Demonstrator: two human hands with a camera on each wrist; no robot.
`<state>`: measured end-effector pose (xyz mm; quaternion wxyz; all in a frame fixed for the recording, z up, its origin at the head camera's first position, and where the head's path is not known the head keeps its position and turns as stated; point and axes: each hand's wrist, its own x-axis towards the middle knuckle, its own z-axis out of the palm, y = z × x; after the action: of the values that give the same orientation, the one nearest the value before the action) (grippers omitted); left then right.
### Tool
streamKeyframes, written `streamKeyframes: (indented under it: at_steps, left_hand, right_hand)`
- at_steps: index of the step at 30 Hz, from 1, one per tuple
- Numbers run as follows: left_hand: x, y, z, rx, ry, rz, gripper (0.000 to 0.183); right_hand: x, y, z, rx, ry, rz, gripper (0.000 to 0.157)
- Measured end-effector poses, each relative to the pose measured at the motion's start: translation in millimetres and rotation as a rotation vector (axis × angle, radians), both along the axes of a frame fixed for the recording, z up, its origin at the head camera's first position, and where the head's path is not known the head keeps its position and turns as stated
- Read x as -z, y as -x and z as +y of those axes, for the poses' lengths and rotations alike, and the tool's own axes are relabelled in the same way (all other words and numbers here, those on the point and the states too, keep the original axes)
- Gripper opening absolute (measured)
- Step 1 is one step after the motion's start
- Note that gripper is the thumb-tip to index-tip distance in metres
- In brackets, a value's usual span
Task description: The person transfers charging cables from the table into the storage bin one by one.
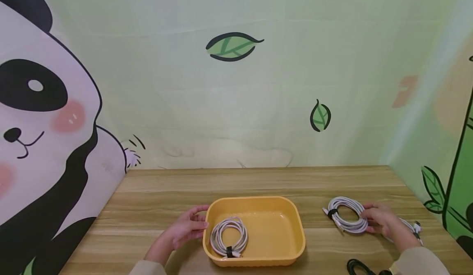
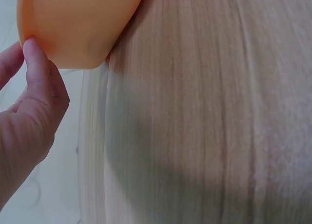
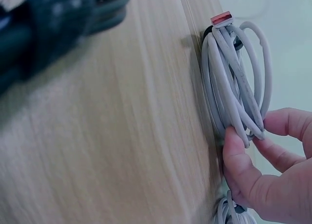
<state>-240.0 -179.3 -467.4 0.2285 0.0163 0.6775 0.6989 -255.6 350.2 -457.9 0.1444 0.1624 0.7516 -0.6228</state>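
A yellow tray (image 1: 273, 262) stands on the wooden table, holding one coiled grey-white cable (image 1: 215, 238) with a black tie. My left hand (image 1: 186, 225) touches the tray's left side, fingers spread against the outer wall near the rim. In the left wrist view, a fingertip (image 2: 33, 45) presses this wall. My right hand (image 1: 382, 221) pinches another coiled grey cable (image 1: 354, 228) by its right side, to the right of the tray. In the right wrist view, this coil (image 3: 222, 83) is upright between thumb and fingers, its plug end at the top.
Behind the right hand lies one more white cable (image 1: 416, 227), partly hidden by the wrist. A black cable (image 1: 357, 263) is at the table's front edge, near the right sleeve (image 1: 419, 262). A printed backdrop (image 1: 166, 82) rises behind the table (image 1: 166, 189).
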Motion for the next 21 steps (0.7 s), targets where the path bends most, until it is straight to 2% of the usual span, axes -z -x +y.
streamKeyframes:
  at_steps: [6, 13, 21]
  left_hand:
    - [-1.4, -0.8, 0.2, 0.001, -0.001, -0.003, 0.06]
    - [-0.5, -0.2, 0.3, -0.003, 0.002, -0.003, 0.059]
    - [-0.9, -0.6, -0.2, -0.001, -0.004, 0.0, 0.06]
  right_hand:
    - [1.2, -0.5, 2.3, 0.015, 0.031, -0.009, 0.061]
    - [2.0, -2.5, 3.5, -0.002, 0.058, 0.006, 0.055]
    - [-0.2, -1.5, 0.3, -0.02, 0.047, 0.016, 0.066]
